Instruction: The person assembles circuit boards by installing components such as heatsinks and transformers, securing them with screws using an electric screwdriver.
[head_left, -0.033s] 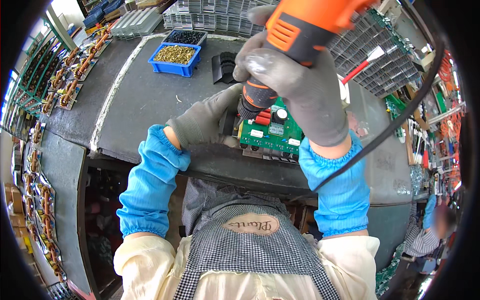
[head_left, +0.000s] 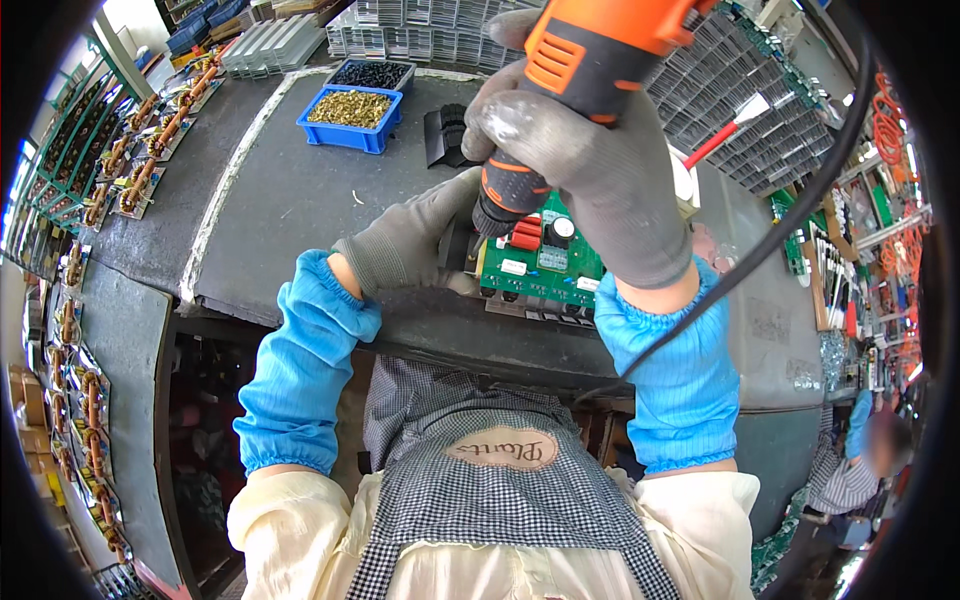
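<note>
Hands in grey gloves are apart from each other, one on each side of the green circuit board. Right hand (head_left: 610, 180) is clamped around the orange and black power driver (head_left: 590, 60), palm above the board's right side, with the tool slanting down to the left. Left hand (head_left: 415, 235) lies against the board's left side, its thumb near the near-left corner; its fingertips are hidden, so whether it grips cannot be told.

The circuit board (head_left: 545, 278) sits between the two hands, near the front edge of the counter (head_left: 280, 200). Metal fins (head_left: 540, 308) show below its near edge. The driver's black nose (head_left: 492, 218) is above the left part of the board, just beside the red components (head_left: 526, 234); contact cannot be confirmed. A component with a round white top (head_left: 563, 229) stands to their right. A black cable (head_left: 790, 220) passes over the right sleeve (head_left: 665, 350).

Beyond the left hand lies a black ribbed part (head_left: 446, 138). Farther back stands a blue bin (head_left: 345, 138) of brass-coloured pieces; behind it, a second bin (head_left: 407, 79) holds black pieces. Stacked grey plates (head_left: 420, 42) line the far side.
</note>
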